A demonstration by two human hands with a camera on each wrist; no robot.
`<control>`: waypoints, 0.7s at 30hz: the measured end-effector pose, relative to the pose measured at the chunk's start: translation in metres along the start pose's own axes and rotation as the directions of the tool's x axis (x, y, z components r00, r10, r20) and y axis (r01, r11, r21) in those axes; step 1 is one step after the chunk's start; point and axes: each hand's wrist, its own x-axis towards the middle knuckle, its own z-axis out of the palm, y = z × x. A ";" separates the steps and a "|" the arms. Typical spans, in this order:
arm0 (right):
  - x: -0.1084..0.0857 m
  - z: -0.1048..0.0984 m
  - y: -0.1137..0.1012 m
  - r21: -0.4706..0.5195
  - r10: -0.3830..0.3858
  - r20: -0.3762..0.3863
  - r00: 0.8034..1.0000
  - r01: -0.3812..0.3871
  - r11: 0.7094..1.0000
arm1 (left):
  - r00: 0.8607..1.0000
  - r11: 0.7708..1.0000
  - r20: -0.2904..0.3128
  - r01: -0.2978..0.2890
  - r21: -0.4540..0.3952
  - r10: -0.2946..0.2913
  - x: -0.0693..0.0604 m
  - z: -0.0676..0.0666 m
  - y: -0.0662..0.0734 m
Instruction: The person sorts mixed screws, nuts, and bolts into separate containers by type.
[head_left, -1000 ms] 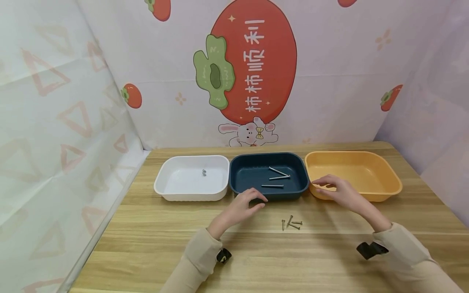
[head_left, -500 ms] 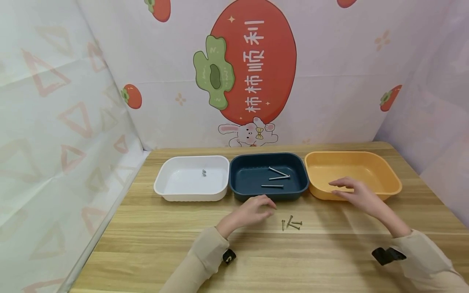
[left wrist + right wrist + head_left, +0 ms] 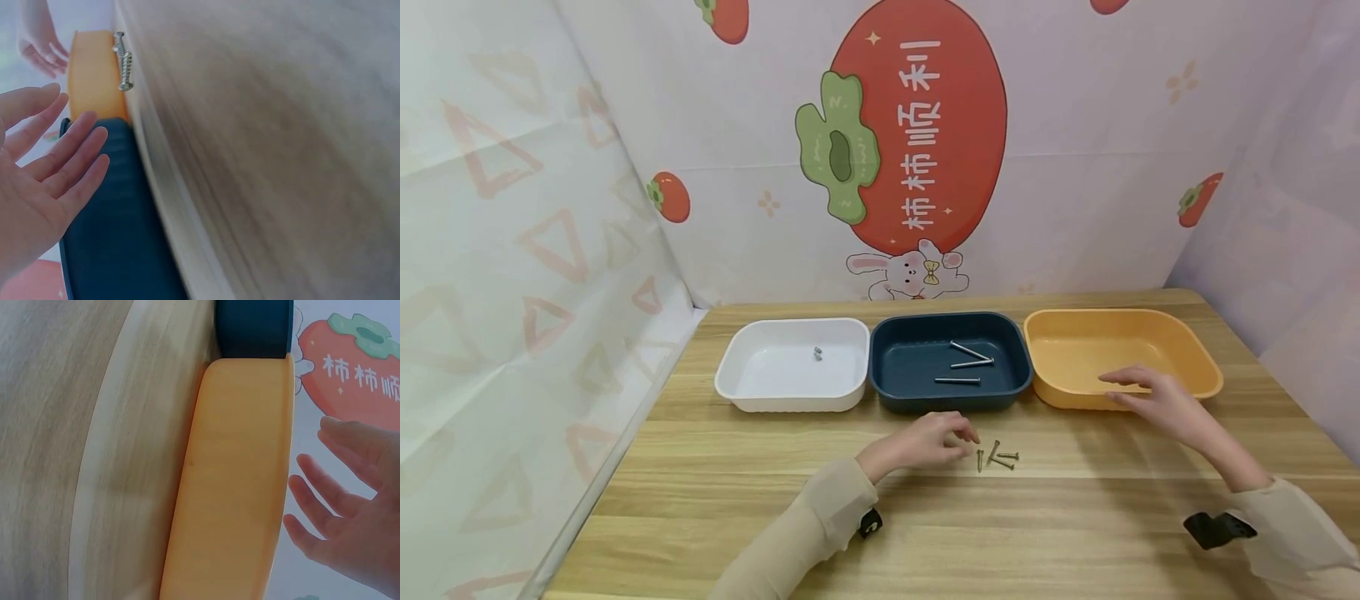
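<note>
Several brass-coloured screws (image 3: 1003,460) lie in a small group on the table, in front of the dark blue tray (image 3: 917,403). My left hand (image 3: 928,440) hovers just left of them, fingers loosely bent and holding nothing. In the left wrist view the same screws (image 3: 125,70) show beyond the fingertips of the left hand (image 3: 44,162). My right hand (image 3: 1165,406) hangs by the front rim of the orange tray (image 3: 1075,398), with nothing in its spread fingers. The right wrist view shows the right hand (image 3: 350,500) apart from the orange tray (image 3: 231,475).
Inside the dark blue tray lie 3 long silver bolts (image 3: 957,381). To its left stands a white tray (image 3: 797,403) with small metal pieces (image 3: 817,354) in it. The three trays stand side by side along the back of the wooden table (image 3: 970,542).
My left hand has moved right and nearer me, from the dark blue tray's front edge to beside the screws. The right hand has drawn off to the right along the orange tray.
</note>
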 end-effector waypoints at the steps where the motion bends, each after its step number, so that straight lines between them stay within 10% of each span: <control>1: -0.001 -0.001 0.001 0.001 0.000 -0.002 1.000 0.000 1.000 | 1.000 1.000 0.010 0.004 0.002 -0.004 0.001 0.001 0.000; 21: -0.011 -0.009 0.020 0.066 0.027 -0.015 1.000 -0.026 0.998 | 0.996 0.999 0.084 -0.031 0.043 0.028 0.019 0.010 -0.005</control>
